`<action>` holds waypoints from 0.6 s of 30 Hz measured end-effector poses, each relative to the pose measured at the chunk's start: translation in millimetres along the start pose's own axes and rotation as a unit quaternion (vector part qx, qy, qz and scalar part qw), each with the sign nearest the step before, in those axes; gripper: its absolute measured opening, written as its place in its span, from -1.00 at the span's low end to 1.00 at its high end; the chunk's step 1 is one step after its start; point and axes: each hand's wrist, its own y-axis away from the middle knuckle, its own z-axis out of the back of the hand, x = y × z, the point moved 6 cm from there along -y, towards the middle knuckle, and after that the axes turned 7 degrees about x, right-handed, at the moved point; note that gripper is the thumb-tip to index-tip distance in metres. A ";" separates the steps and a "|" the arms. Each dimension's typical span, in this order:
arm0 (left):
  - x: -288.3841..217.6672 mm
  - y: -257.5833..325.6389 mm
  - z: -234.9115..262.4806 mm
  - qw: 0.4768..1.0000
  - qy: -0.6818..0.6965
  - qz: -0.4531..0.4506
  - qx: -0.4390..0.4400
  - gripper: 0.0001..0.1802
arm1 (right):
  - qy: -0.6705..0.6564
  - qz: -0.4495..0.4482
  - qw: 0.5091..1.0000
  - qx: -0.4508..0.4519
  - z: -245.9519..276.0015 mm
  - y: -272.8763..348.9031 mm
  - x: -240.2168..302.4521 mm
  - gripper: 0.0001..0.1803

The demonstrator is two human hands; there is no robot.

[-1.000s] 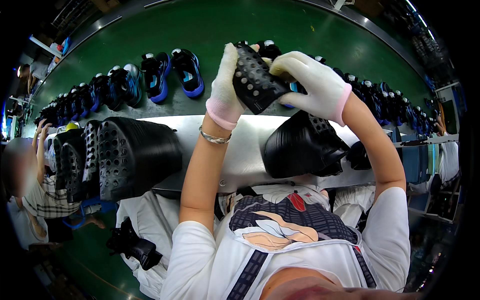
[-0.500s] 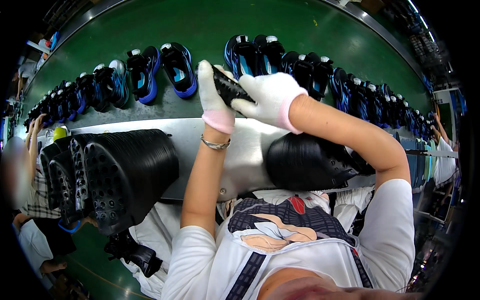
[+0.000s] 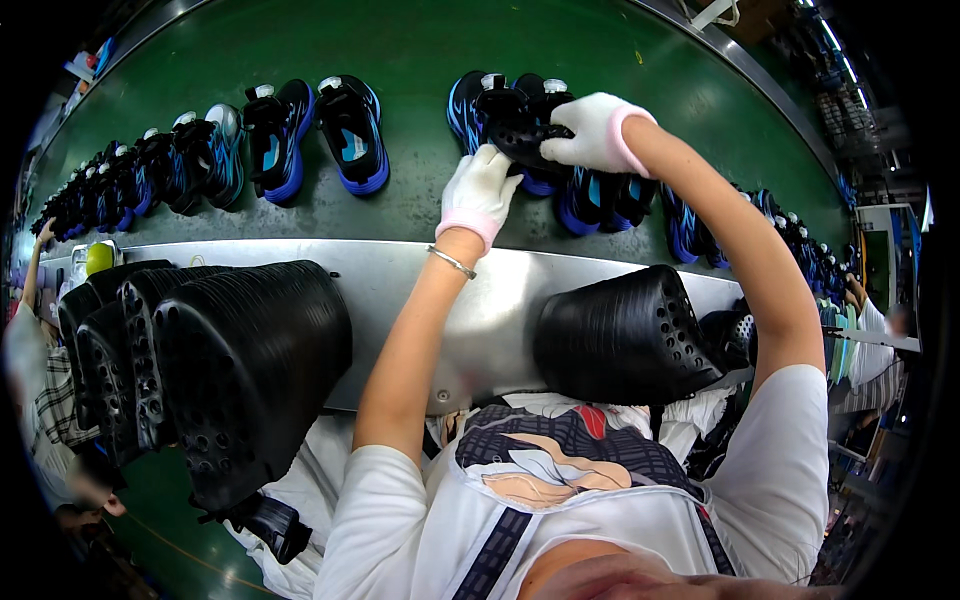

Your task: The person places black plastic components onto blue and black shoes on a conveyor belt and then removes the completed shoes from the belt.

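Observation:
Between my gloved hands is a black perforated plastic piece [image 3: 520,144], curved like a shoe toe. It hangs over a pair of black and blue sneakers [image 3: 465,115] on the green surface, partly covering them. My right hand [image 3: 597,135] pinches the piece's right end. My left hand [image 3: 480,195] has its fingers closed at the near left edge of it; its thumb side is partly hidden. Nested stacks of similar black perforated pieces lie on the metal ledge, one stack [image 3: 250,340] to the left and another [image 3: 625,335] to the right.
Sneakers stand in a long row on the green surface [image 3: 420,60], with two single ones [image 3: 353,140] left of my hands. A metal ledge [image 3: 440,300] runs along the near side. Other people work at the far left and far right.
Both hands have moved rightward with the black piece, now over the sneakers. The piece has turned, showing its holes. Sneakers along the surface have shifted slightly left.

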 end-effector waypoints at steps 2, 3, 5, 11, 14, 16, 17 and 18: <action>-1.4 0.7 -2.6 1.000 0.005 0.004 -0.013 -0.76 | 0.016 0.004 1.000 0.011 10.2 -7.7 2.1 -0.40; -1.0 2.1 -4.2 1.000 0.008 0.006 -0.018 -0.77 | 0.020 -0.002 1.000 0.016 13.3 -12.0 1.2 -0.40; 3.6 2.6 -8.9 0.999 0.023 -0.003 -0.037 -0.76 | 0.047 -0.007 0.999 0.006 11.7 -32.4 1.1 -0.47; 9.1 5.4 -5.2 0.999 0.015 0.041 0.017 -0.73 | 0.116 -0.031 0.992 -0.043 -23.4 -72.4 47.7 -0.69; 11.0 1.0 -11.9 0.992 0.019 0.097 0.073 -0.65 | 0.054 -0.068 0.994 -0.070 -31.6 -92.1 43.9 -0.72; 10.2 -8.3 -12.5 0.978 -0.005 0.139 0.155 -0.62 | 0.061 -0.080 0.991 -0.089 -34.7 -109.9 42.2 -0.72; 12.0 -11.8 -11.0 0.967 -0.018 0.161 0.194 -0.60 | 0.064 -0.084 0.989 -0.100 -32.6 -112.0 45.3 -0.72; 13.6 -16.0 -9.9 0.963 -0.032 0.155 0.217 -0.57 | 0.056 -0.079 0.990 -0.100 -31.9 -111.4 44.1 -0.72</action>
